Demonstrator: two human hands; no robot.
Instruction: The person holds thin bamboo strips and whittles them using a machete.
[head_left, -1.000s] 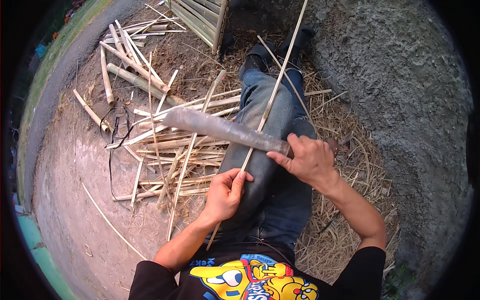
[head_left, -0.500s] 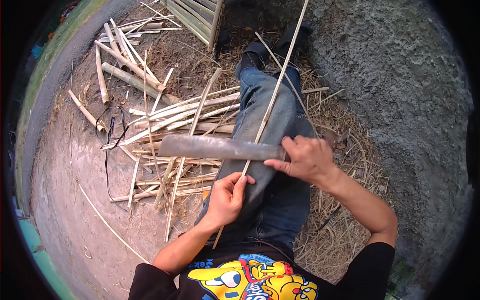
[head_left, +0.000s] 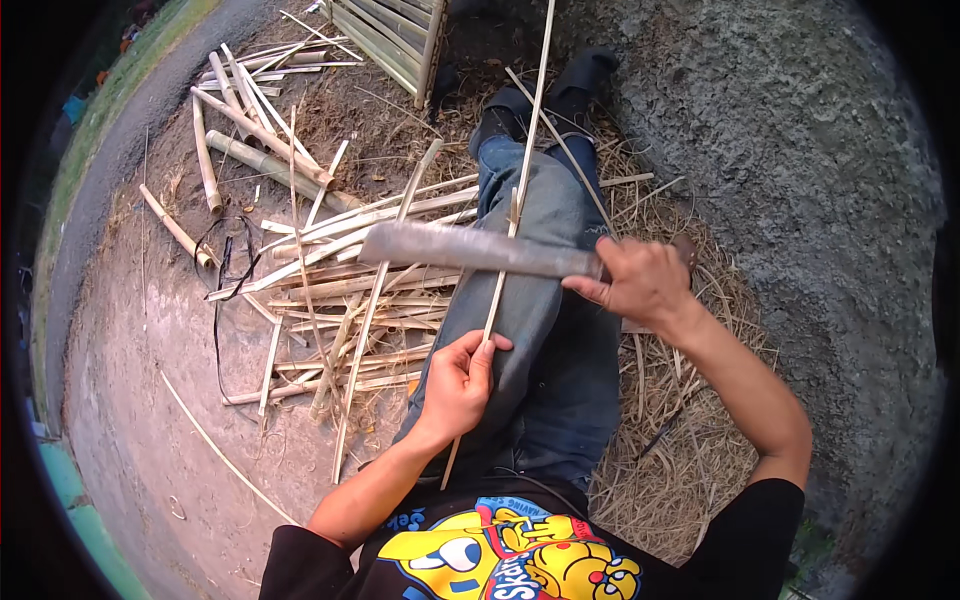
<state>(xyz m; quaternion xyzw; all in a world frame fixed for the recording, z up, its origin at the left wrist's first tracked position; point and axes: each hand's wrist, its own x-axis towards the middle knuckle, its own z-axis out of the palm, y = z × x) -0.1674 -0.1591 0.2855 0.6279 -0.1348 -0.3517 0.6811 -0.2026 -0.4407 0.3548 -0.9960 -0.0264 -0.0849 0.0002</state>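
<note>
A long, thin bamboo strip [head_left: 497, 292] runs lengthwise over my jeans-covered leg, from near my waist up past my feet. My left hand [head_left: 461, 385] is closed in a pinch on its lower part, thumb on top. Wrapped round the handle of a machete [head_left: 470, 248], my right hand [head_left: 642, 283] holds the wide blade level across the strip, its tip toward the left. The blade covers a short stretch of the strip. Just beyond the blade, a short sliver [head_left: 514, 208] stands out from the strip's side. Most of the handle is hidden by my right fingers.
Split bamboo pieces [head_left: 370, 300] lie in a pile left of my legs, with thicker bamboo poles [head_left: 265, 160] farther off. A slatted bamboo panel [head_left: 385, 40] stands at the far side. Shavings [head_left: 690, 440] cover the ground at right, beside a rough grey wall [head_left: 780, 150].
The machete and my right hand have moved away from me along the strip and to the right. A sliver now sticks out beyond the blade. The strip's far end has swung left.
</note>
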